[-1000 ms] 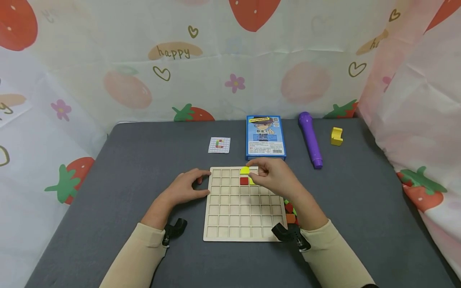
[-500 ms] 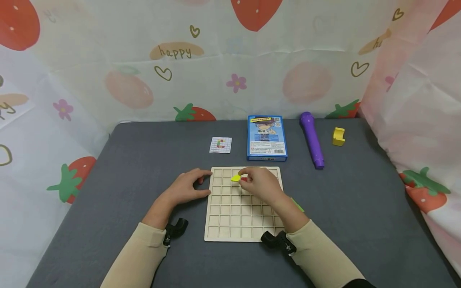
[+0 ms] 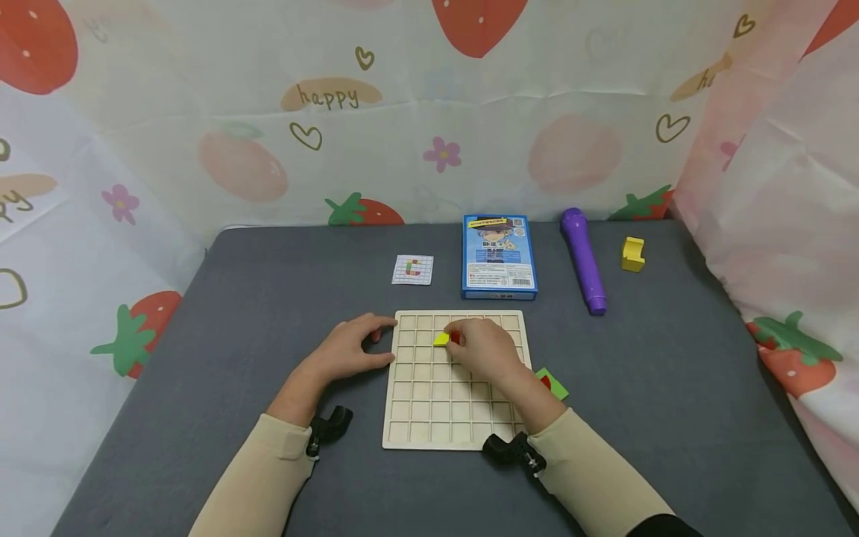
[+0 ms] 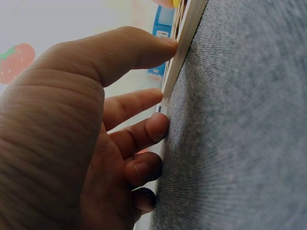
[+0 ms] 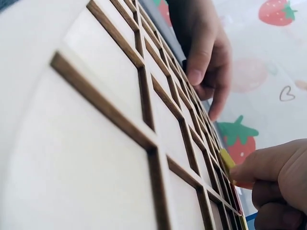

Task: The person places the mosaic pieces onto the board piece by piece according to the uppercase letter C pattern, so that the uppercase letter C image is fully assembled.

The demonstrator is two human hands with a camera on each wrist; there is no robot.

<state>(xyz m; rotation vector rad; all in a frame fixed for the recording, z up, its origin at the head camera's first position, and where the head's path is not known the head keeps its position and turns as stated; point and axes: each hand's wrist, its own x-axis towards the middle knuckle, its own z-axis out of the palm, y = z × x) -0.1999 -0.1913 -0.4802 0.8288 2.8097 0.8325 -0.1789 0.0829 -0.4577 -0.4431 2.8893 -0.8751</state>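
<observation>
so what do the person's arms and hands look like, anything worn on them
The left sleeve and right sleeve are long, plain and beige. The left hand and right hand are bare, no gloves visible. The left wrist camera and right wrist camera are black, with curved housings. What looks like a thin black cable trails beside the left sleeve.

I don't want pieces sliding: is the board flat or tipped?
Flat: the left wrist view shows the board with its edge along the gray cloth.
</observation>
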